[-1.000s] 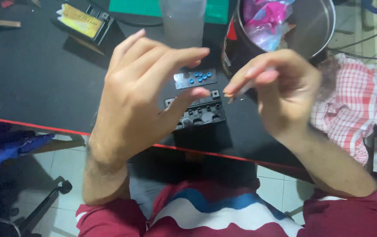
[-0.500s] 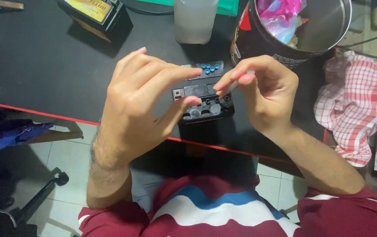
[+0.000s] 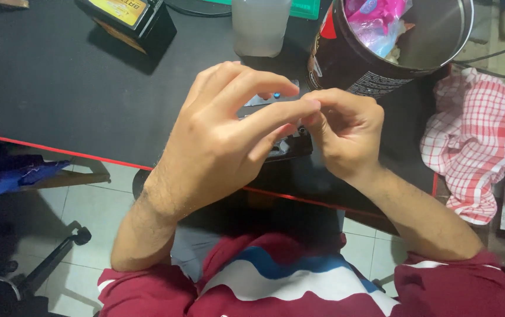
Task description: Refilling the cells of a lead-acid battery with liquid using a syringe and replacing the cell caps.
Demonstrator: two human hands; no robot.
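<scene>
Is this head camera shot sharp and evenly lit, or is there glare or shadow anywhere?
Head view: mostly sharp; the left hand and right hand are slightly soft at the fingertips. Glare brightens the metal inside of the can. The hands shadow the small black device on the dark desk.

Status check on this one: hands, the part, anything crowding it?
Left hand and right hand meet fingertip to fingertip over small black device on black desk; grip unclear. Dark tin and clear cup close behind.
</scene>
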